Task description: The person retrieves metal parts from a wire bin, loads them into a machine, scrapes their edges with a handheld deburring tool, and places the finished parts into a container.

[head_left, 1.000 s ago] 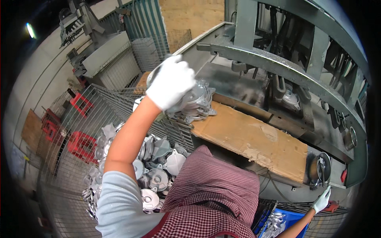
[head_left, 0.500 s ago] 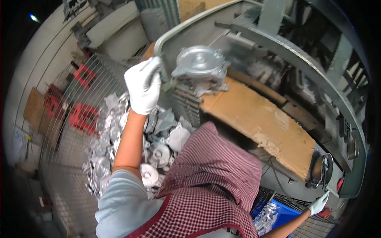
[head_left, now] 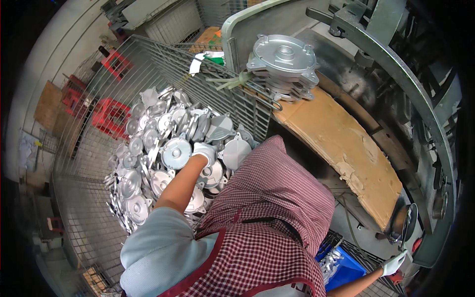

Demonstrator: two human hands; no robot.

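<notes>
In a white glove, my left hand (head_left: 204, 152) reaches down into a heap of silver cast-metal covers (head_left: 129, 183). A round cover (head_left: 176, 153) lies right beside its fingers, which are hidden, so its grip does not show. At the lower right, my right hand (head_left: 393, 264), also gloved, has its fingers stretched out close below a round, dark-rimmed fixture (head_left: 408, 220). I see nothing held in it. A stack of similar covers (head_left: 284, 54) stands at the far end of a brown cardboard sheet (head_left: 346, 148).
A large wire cage (head_left: 163, 57) surrounds the heap, with a pale tie (head_left: 230, 82) knotted on its edge. A curved green-grey machine frame (head_left: 410, 94) borders the right side. Beside my apron, a blue bin (head_left: 349, 272) holds small metal parts. Red crates (head_left: 110, 116) stand beyond the cage.
My left hand has moved from beside the stacked covers down into the heap. The view has shifted, and my right hand stays near the round fixture.
</notes>
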